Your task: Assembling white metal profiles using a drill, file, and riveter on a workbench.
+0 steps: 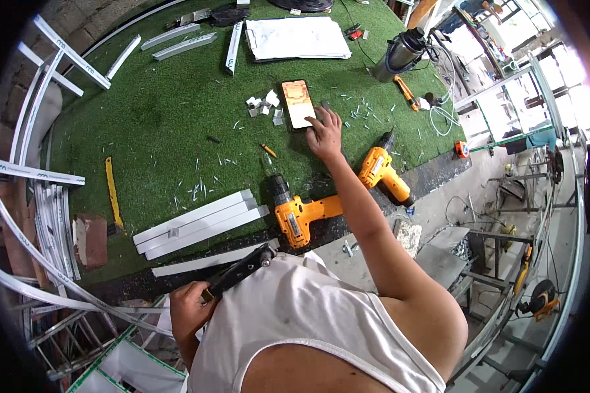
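Observation:
My left hand (191, 306) is closed round the handle end of a long black hand tool (241, 270), held close to my white shirt. A round metal nose shows at the tool's far end; its exact kind is hard to make out. My right hand (326, 135) reaches forward with fingers spread and holds nothing. One fingertip is at the lower part of a lit smartphone (297, 103) lying on the green turf top. Beneath my right forearm lies a yellow-and-black cordless drill (298, 219). A second yellow drill (381, 169) rests right of that forearm.
White metal strips (200, 224) lie near the front edge of the turf-covered table (157, 124). Small white brackets (265, 103) and scattered rivets sit by the phone. Farther back are papers (298, 38), a tumbler (401, 54) and an orange cutter (406, 93). Frames crowd the left.

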Available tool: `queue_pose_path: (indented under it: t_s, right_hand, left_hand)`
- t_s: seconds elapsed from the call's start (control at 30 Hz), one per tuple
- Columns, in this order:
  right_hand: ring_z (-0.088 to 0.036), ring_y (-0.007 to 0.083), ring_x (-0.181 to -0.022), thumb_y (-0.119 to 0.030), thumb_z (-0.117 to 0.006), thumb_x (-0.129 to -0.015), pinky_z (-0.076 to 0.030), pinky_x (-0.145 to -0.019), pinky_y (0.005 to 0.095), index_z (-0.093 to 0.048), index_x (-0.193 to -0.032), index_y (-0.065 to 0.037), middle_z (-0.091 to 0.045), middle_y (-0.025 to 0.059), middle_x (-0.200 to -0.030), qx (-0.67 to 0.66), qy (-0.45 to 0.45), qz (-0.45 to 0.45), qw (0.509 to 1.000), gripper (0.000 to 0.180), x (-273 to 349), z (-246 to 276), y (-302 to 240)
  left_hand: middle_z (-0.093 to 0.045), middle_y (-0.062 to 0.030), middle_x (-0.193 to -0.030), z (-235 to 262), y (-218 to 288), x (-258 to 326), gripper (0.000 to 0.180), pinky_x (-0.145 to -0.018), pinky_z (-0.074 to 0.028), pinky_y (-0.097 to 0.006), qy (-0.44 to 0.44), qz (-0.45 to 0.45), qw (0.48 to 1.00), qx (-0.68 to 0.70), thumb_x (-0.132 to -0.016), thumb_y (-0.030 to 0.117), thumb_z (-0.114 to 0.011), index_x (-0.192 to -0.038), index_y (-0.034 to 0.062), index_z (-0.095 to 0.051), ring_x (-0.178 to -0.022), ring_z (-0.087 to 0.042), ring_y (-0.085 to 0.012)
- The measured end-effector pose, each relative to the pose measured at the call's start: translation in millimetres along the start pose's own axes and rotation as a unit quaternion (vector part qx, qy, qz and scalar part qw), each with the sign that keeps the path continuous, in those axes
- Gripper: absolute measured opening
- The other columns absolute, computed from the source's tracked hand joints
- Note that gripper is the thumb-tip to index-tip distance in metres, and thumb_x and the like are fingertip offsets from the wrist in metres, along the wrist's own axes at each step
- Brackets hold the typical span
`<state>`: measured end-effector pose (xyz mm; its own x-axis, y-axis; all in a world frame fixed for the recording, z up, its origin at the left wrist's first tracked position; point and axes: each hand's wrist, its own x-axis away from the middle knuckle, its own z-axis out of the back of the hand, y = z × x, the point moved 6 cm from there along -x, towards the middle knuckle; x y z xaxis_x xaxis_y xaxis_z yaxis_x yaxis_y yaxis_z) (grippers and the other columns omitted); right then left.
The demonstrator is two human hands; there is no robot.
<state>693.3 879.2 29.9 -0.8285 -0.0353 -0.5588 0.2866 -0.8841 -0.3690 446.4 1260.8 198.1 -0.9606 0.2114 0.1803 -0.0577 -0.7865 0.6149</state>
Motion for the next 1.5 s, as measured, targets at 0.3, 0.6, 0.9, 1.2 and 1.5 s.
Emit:
queue_pose_path:
  t_s: [0.3,0.6,0.9,1.2,1.5]
  right_hand:
    - [-0.047,0.0321,-0.111,-0.022,-0.058,-0.071,-0.03,-0.102,0.0459,-0.067,-0.1,-0.012,-0.053,0.0095,-0.123,0.034,0.048,-0.032,0.998,0.032,-1.3,0.6,3.1]
    - [-0.042,0.0331,-0.12,-0.026,-0.056,-0.073,-0.027,-0.106,0.0496,-0.063,-0.111,-0.015,-0.047,0.0113,-0.132,0.06,-0.02,-0.011,0.998,0.04,-5.1,-3.2,-7.5]
    - [-0.035,0.0333,-0.128,-0.03,-0.054,-0.075,-0.021,-0.109,0.0532,-0.058,-0.121,-0.017,-0.041,0.0119,-0.138,0.072,-0.084,0.006,0.994,0.048,-8.1,-9.0,-12.0]
    - [-0.039,0.0332,-0.124,-0.027,-0.055,-0.074,-0.023,-0.108,0.0519,-0.061,-0.116,-0.016,-0.044,0.0111,-0.135,0.061,-0.026,-0.044,0.997,0.044,-6.5,-0.9,-5.3]
    - [-0.044,0.0321,-0.117,-0.024,-0.055,-0.072,-0.028,-0.104,0.0481,-0.066,-0.108,-0.016,-0.048,0.0111,-0.13,0.019,0.015,-0.029,0.999,0.038,-2.1,-3.4,5.2]
  left_hand:
    - [-0.064,-0.008,-0.07,0.6,2.5,-2.0,0.024,-0.052,-0.044,-0.031,-0.006,0.016,1.0,0.0,-0.06,0.01,-0.073,-0.081,0.0004,-0.065,-0.054,-0.056,-0.0233]
    - [-0.064,-0.0081,-0.069,-1.1,-3.6,-0.8,0.024,-0.053,-0.043,-0.032,-0.005,0.017,1.0,0.002,-0.061,0.013,-0.073,-0.081,0.0009,-0.065,-0.054,-0.055,-0.0245]
    - [-0.064,-0.0082,-0.069,-1.3,-3.4,-3.4,0.025,-0.053,-0.044,-0.033,-0.015,0.018,1.0,0.007,-0.061,0.012,-0.073,-0.081,0.0007,-0.065,-0.055,-0.056,-0.0253]
    - [-0.064,-0.0081,-0.071,-2.4,-5.1,-4.1,0.024,-0.054,-0.044,-0.033,-0.012,-0.005,1.0,-0.005,-0.061,0.009,-0.073,-0.081,0.0004,-0.065,-0.057,-0.057,-0.0257]
    - [-0.064,-0.0084,-0.07,-2.5,-4.1,-4.9,0.023,-0.054,-0.044,-0.033,-0.014,0.013,1.0,0.009,-0.061,0.009,-0.073,-0.081,0.0002,-0.065,-0.055,-0.056,-0.0247]
